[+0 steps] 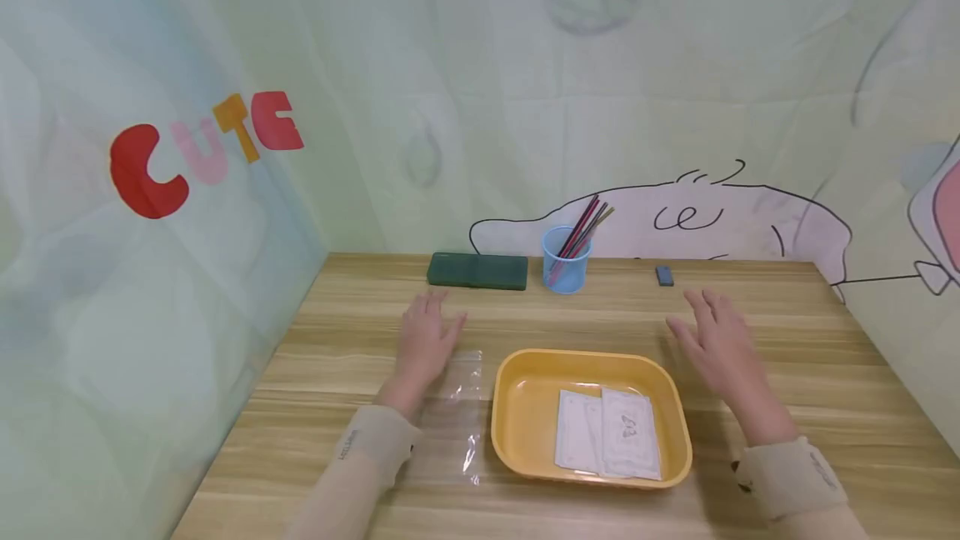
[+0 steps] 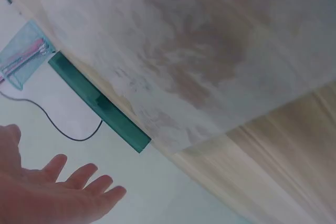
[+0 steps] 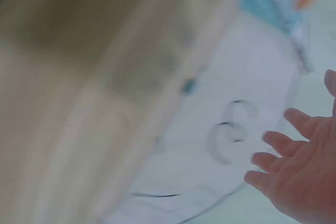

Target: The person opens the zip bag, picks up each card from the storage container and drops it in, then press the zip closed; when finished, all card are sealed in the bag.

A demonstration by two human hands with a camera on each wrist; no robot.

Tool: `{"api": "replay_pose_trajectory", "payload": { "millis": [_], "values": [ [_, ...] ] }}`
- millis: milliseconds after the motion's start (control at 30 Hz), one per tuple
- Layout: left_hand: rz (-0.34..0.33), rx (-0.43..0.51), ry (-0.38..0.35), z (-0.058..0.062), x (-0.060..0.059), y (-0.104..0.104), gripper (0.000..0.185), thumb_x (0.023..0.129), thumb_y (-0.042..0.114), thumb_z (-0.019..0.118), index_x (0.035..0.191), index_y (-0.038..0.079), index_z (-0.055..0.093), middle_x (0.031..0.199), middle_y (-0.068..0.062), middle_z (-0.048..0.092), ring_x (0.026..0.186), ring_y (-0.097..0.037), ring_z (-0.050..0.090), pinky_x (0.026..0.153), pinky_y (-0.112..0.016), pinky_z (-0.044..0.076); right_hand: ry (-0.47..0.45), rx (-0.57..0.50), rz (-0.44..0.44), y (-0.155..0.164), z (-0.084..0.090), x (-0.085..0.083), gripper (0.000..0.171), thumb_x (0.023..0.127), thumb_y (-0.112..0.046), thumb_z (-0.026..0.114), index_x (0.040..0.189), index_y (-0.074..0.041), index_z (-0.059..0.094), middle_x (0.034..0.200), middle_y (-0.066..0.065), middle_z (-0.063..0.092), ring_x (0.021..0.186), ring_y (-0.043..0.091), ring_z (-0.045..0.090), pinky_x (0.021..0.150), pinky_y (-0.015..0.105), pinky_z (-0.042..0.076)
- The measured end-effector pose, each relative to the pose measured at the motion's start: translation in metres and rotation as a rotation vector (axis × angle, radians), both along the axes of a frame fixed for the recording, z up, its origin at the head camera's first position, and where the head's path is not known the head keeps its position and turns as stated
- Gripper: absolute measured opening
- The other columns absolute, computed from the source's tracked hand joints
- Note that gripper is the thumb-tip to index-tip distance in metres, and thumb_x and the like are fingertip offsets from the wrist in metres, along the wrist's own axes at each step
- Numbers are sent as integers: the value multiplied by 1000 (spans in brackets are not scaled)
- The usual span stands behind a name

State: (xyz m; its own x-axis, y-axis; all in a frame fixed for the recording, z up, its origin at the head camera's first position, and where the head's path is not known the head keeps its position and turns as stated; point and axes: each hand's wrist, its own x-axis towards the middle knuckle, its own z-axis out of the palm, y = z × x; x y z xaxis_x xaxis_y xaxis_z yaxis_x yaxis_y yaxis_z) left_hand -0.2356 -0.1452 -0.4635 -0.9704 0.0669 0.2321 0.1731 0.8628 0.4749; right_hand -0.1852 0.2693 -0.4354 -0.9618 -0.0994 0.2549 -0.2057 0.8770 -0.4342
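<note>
Yellow and round-cornered, the tray (image 1: 528,415) of overlapping white packets (image 1: 628,436), their print too faint to read, sits on the table (image 1: 825,357) between the left hand (image 1: 425,342) and right hand (image 1: 722,344), each grip released and loosely spread, while the left sleeve (image 1: 375,444) hides part of a clear plastic bag (image 1: 453,427).

Wood-grain table (image 1: 337,323), pale green creased sheet (image 1: 420,65) hanging behind its far edge. Left side from here: bluish-green sheet (image 1: 187,298), CUTE lettering (image 1: 277,121) up top in red, pink, orange. Far sheet has a white cartoon figure (image 1: 750,227), black outline, low, right of centre. Light looks soft to me, fairly even.
</note>
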Motion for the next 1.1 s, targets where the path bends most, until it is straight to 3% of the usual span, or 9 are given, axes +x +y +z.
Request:
{"api": "replay_pose_trajectory", "payload": {
  "millis": [100, 233, 333, 467, 533, 667, 767, 933, 1100],
  "values": [
    [19, 211, 9, 3, -3, -6, 52, 99, 36, 51, 137, 1, 47, 136, -19, 47, 118, -36, 47, 106, -49, 35, -31, -93, 60, -22, 26, 5, 64, 102, -44, 38, 145, 2, 33, 146, 31, 27, 134, 51, 20, 105, 68, 19],
    [64, 480, -67, 13, -4, -17, 47, 99, 34, 51, 135, 2, 49, 133, -16, 50, 114, -34, 49, 102, -49, 39, -119, -293, 186, -62, 55, 11, 60, 103, -44, 30, 146, -2, 35, 145, 23, 36, 133, 43, 31, 106, 63, 27],
    [95, 633, -140, 23, -1, -26, 46, 100, 34, 49, 135, 4, 48, 132, -16, 50, 124, -32, 43, 105, -48, 37, -220, -498, 325, -98, 63, 14, 60, 105, -42, 19, 146, 0, 34, 143, 22, 42, 130, 40, 38, 108, 58, 28],
    [105, 798, -229, 34, 11, -39, 47, 100, 34, 47, 138, 6, 45, 133, -16, 48, 124, -32, 42, 104, -47, 37, -478, -811, 477, -146, 64, 22, 67, 103, -48, 13, 146, 0, 33, 143, 19, 43, 130, 36, 41, 111, 48, 30],
    [86, 880, -280, 37, 18, -46, 51, 101, 35, 46, 141, 5, 40, 135, -18, 46, 125, -33, 40, 105, -48, 35, -630, -969, 512, -168, 60, 27, 71, 102, -51, 14, 147, 2, 31, 146, 19, 39, 132, 35, 37, 112, 45, 28],
    [50, 986, -387, 41, 36, -55, 59, 102, 37, 42, 146, -1, 30, 140, -24, 39, 129, -39, 35, 109, -52, 29, -873, -1221, 477, -207, 48, 34, 73, 103, -49, 18, 148, 8, 21, 151, 29, 21, 138, 43, 23, 115, 47, 19],
    [47, 971, -470, 40, 51, -60, 64, 102, 38, 41, 147, -3, 23, 145, -27, 30, 133, -42, 27, 111, -54, 24, -952, -1292, 363, -232, 36, 41, 72, 102, -48, 23, 148, 7, 19, 151, 34, 10, 137, 51, 12, 115, 52, 13],
    [45, 922, -594, 33, 74, -67, 67, 102, 37, 39, 149, -4, 16, 151, -30, 13, 136, -49, 12, 111, -60, 16, -943, -1234, 188, -264, 20, 51, 76, 99, -50, 34, 150, 3, 18, 154, 30, -1, 137, 52, 1, 113, 58, 5],
    [40, 951, -660, 22, 92, -72, 70, 102, 36, 37, 148, -8, 9, 149, -36, 6, 134, -53, 8, 109, -64, 14, -818, -1158, 102, -285, 13, 52, 73, 99, -44, 39, 149, 6, 21, 156, 22, 11, 141, 41, 6, 114, 56, 6]
  ]
}}
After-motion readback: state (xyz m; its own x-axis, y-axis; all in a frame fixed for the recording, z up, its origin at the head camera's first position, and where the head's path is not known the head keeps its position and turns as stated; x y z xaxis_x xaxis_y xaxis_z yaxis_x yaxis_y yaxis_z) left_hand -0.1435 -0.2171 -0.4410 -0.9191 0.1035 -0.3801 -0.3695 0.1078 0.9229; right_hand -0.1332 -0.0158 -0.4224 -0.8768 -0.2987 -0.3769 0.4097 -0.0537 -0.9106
